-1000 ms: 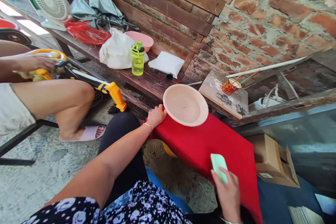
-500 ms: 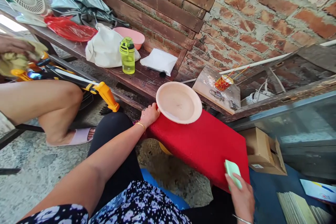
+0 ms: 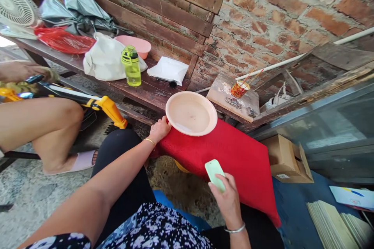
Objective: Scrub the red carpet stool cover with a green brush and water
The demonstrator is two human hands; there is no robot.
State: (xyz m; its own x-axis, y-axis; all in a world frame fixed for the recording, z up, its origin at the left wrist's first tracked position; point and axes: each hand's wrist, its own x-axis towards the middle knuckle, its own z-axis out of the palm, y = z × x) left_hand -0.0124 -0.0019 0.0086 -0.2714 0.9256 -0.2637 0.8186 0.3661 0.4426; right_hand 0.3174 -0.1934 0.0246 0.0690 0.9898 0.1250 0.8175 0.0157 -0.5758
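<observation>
Gripping a pale-green rounded rectangular block (image 3: pixel 214 169) right of lower centre, the right hand (image 3: pixel 230 199) is holding it between closed thumb and fingers, presumably for control. The left hand (image 3: pixel 160 129), grip unclear, is resting mid-frame on a red cloth-covered table (image 3: pixel 244 153), apparently bracing, beside 1 round cream plastic-looking basin (image 3: pixel 191 113). A rough red-brick wall (image 3: pixel 292 11) is filling the upper right.

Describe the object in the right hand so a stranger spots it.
Find the red cloth right of centre. By its near edge, the right hand holds a pale-green, round-cornered block. Its mint colour sets it apart from the cloth and the beige basin.
</observation>
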